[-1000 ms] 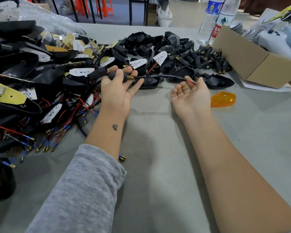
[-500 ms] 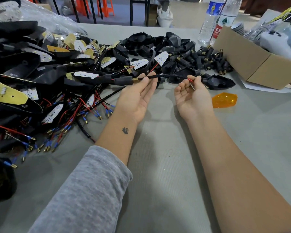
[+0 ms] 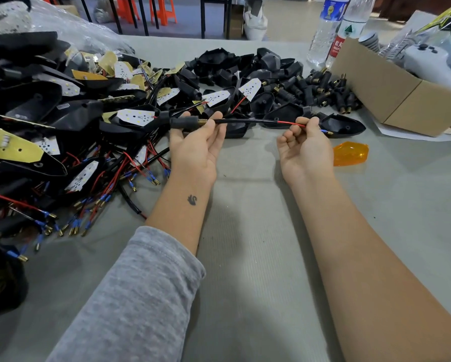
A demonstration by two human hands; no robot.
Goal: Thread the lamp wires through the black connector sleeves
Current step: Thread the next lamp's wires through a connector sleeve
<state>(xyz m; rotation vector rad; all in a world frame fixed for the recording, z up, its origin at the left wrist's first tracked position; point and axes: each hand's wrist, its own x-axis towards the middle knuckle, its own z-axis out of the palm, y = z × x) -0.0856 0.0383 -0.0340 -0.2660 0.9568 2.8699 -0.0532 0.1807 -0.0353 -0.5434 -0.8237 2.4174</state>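
A big pile of lamp parts (image 3: 62, 121) sits left. The left hand (image 3: 197, 145) pinches the black sleeve (image 3: 184, 123). The right hand (image 3: 304, 145) pinches the wire (image 3: 258, 122) already through it. Next, probably pull it snug.

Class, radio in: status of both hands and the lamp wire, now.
Left hand holds black sleeve at its brass end. Right hand pinches the red wire, wire stretched between. Orange lens beside right hand, not in the way.

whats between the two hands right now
In the head view, a black-sheathed wire spans the gap between the left hand and right hand; its red end reaches the right fingers. Below it is bare grey table.
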